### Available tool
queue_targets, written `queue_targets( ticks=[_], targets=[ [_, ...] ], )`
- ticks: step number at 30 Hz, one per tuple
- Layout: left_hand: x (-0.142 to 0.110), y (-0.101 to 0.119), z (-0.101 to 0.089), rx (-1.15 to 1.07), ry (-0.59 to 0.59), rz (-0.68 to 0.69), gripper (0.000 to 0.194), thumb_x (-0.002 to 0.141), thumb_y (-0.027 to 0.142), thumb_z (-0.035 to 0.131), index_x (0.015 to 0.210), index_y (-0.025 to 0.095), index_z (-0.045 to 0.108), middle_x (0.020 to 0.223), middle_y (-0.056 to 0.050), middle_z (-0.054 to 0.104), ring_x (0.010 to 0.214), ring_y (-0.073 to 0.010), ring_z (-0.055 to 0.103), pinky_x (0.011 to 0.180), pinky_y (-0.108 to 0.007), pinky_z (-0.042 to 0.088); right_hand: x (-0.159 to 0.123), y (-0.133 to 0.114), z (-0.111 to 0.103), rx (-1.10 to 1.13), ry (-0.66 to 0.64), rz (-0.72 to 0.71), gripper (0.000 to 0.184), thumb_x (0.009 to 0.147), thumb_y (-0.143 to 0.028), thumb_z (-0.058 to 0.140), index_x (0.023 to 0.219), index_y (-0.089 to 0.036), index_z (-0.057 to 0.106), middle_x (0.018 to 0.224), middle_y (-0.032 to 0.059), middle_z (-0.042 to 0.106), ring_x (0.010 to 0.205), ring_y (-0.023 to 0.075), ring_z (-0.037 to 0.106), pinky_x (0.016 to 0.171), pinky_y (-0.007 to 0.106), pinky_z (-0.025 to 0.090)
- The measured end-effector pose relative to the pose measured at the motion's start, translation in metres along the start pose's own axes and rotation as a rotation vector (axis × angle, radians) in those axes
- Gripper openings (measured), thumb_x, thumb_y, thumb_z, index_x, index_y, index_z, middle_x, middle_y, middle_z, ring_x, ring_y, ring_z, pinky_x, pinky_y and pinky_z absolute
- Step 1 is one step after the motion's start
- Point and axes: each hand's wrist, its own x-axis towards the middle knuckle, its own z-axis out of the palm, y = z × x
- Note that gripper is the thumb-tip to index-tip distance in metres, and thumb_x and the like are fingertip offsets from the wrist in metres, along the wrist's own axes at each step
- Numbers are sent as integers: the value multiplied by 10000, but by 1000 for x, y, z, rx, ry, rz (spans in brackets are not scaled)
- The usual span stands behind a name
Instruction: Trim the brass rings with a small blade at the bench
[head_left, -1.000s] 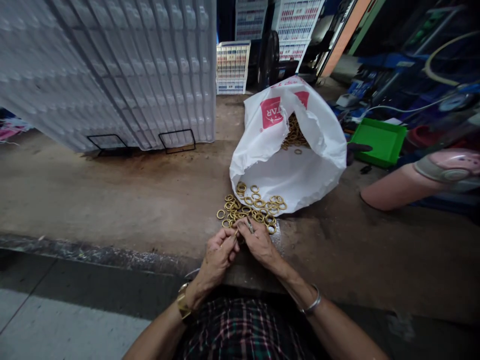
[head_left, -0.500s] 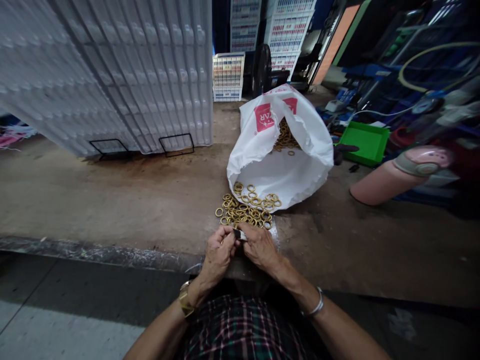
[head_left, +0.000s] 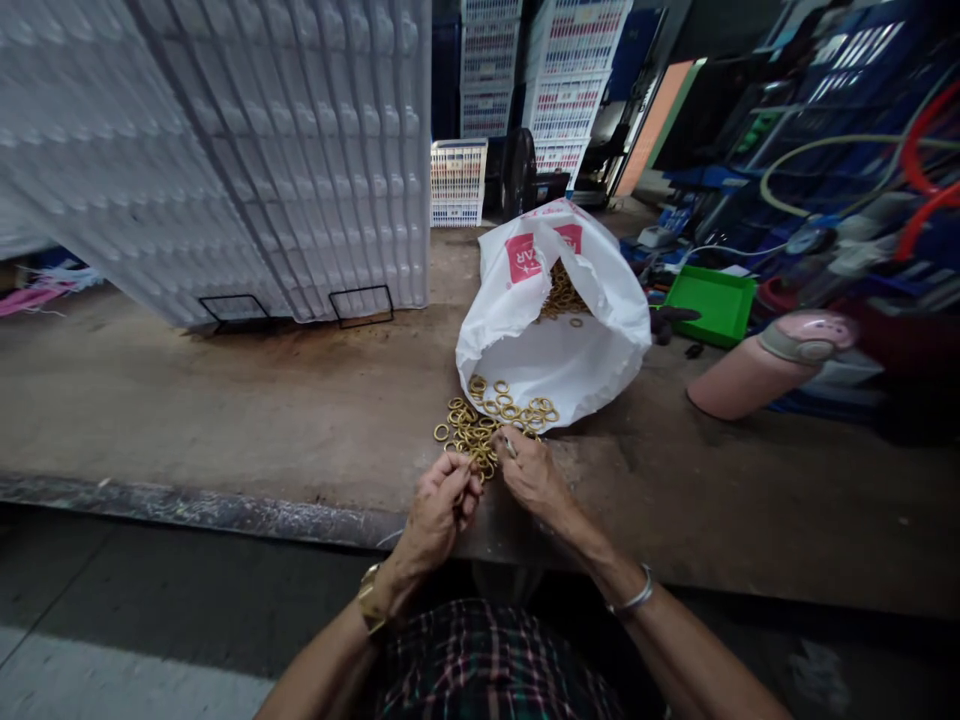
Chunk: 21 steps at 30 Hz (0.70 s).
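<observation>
My left hand [head_left: 442, 497] is closed in a pinch at the near edge of a pile of brass-coloured rings [head_left: 469, 432]; a ring seems to be between its fingertips, though fingers hide most of it. Just to the right, my right hand [head_left: 534, 478] is curled, with a small pale thing [head_left: 510, 447] showing between thumb and fingers; its kind cannot be made out. The hands are apart. Behind the pile lies a torn white sack [head_left: 555, 365] with its mouth towards me. More rings fill its inside.
Ribbed translucent panels [head_left: 322, 150] stand at the left in black wire stands [head_left: 362, 305]. Right of the sack are a green tray [head_left: 709, 305] and a pink bottle [head_left: 757, 370]. Stacked white crates [head_left: 566, 90] rise behind. The wooden table's edge [head_left: 225, 515] runs close to me.
My hands have come apart. The right hand has moved up and right onto the rings, and the dark and pale thing between the hands no longer shows there. The view has shifted slightly.
</observation>
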Motion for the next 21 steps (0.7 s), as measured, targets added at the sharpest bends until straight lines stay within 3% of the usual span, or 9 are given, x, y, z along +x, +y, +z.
queue_targets(
  ticks=[3,8,15,21],
  targets=[
    [7,3,-1,-142,-11,-30,270,731,408,588,730,169,464,617,41,523,396,-32,380,358,-153,258,1,-5,4,291,-49,48,277,833,-353,371,784,-174,577,657,5,569,609,125,495,579,231,363],
    [14,0,-3,-184,-41,-57,284,748,418,580,801,148,508,622,34,525,405,-30,409,348,-139,269,-3,-11,13,597,-213,22,286,833,-373,389,718,-175,561,633,-16,554,614,110,512,626,235,398],
    [13,-5,-8,-168,20,-88,289,671,370,667,733,151,491,627,23,555,462,-50,474,368,-140,321,-5,-20,6,463,16,-50,152,792,-282,461,756,-174,562,672,-11,564,649,115,515,633,230,404],
    [11,-15,-13,-166,48,-107,315,676,385,661,834,167,498,642,34,544,475,-51,480,382,-137,314,-12,-12,12,351,6,-105,160,811,-276,450,797,-173,572,721,10,602,678,123,541,653,233,410]
  ],
)
